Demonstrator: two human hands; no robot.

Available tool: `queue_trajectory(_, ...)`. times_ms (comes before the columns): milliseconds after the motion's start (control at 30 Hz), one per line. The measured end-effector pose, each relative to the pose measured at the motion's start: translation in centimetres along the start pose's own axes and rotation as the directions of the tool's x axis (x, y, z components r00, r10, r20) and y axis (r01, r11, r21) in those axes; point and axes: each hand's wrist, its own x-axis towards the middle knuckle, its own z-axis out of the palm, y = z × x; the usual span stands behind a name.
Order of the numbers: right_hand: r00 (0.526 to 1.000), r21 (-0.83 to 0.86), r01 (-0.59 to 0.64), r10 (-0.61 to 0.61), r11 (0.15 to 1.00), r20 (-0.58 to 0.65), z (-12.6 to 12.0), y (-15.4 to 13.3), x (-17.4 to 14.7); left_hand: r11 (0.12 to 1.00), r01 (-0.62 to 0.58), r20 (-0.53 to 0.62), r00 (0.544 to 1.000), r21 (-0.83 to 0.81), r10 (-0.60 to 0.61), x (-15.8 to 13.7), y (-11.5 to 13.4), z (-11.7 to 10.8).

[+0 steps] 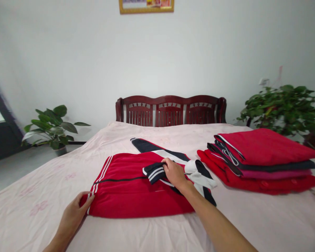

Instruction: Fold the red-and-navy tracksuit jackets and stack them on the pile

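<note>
A red zip-up jacket (136, 199) lies flat on the bed, its white-striped hem toward the left. One navy sleeve (147, 145) stretches out beyond its far side. My left hand (77, 210) pinches the near corner of the hem between thumb and fingers. Over the jacket's upper part, my right hand (174, 173) grips the other sleeve near its navy cuff (156, 172) with white stripes. Part of that sleeve is hidden under my right hand and forearm. White and navy fabric (199, 176) is bunched around the collar end, just beyond my right wrist.
A stack of folded clothes (267, 150), mostly red with navy and magenta layers, sits to the right on the pink bedsheet (42, 185). A dark wooden headboard (170, 110) stands at the far end. Potted plants (55, 126) flank the bed on both sides.
</note>
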Motion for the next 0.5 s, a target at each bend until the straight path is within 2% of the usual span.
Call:
queue_trajectory(67, 0.995, 0.204, -0.033, 0.051, 0.978, -0.087, -1.9, -2.8, -0.8, 0.990, -0.071, -0.072, 0.994, 0.118, 0.080, -0.2, 0.4, 0.3)
queue_trajectory(100, 0.991, 0.311, -0.019, 0.058, 0.950, -0.117, -2.6, -4.5, -1.4, 0.975, -0.142, -0.108, 0.981, 0.173, 0.162, -0.4, 0.8, 0.5)
queue_trajectory(167, 0.992, 0.472, 0.019, 0.043, 0.881, -0.120, -3.2, -7.8, -3.0, 0.910, -0.337, -0.151, 0.913, 0.240, 0.378, -1.2, 2.2, 0.9)
queue_trajectory(233, 0.997, 0.576, 0.030, 0.017, 0.817, -0.076, -2.5, -10.6, -5.1, 0.838, -0.515, -0.117, 0.835, 0.182, 0.538, -2.5, 3.9, 1.6)
queue_trajectory(300, 1.000, 0.659, -0.001, -0.013, 0.752, 0.016, -0.9, -12.5, -7.2, 0.815, -0.578, -0.030, 0.816, -0.037, 0.577, -4.2, 5.5, 2.4)
queue_trajectory(333, 0.996, 0.695, -0.020, -0.045, 0.719, 0.075, -0.1, -13.0, -8.2, 0.816, -0.554, 0.029, 0.824, -0.166, 0.565, -5.2, 6.1, 2.9)
queue_trajectory(400, 0.975, 0.758, -0.037, -0.143, 0.651, 0.170, 1.3, -13.2, -9.8, 0.837, -0.398, 0.106, 0.879, -0.377, 0.465, -6.9, 6.8, 3.8)
queue_trajectory(467, 0.957, 0.805, -0.024, -0.220, 0.593, 0.191, 1.7, -12.2, -10.7, 0.848, -0.230, 0.108, 0.943, -0.477, 0.316, -7.8, 6.9, 4.3)
queue_trajectory(500, 0.961, 0.817, -0.012, -0.219, 0.577, 0.168, 1.5, -11.3, -11.0, 0.851, -0.175, 0.084, 0.965, -0.496, 0.247, -7.9, 6.7, 4.5)
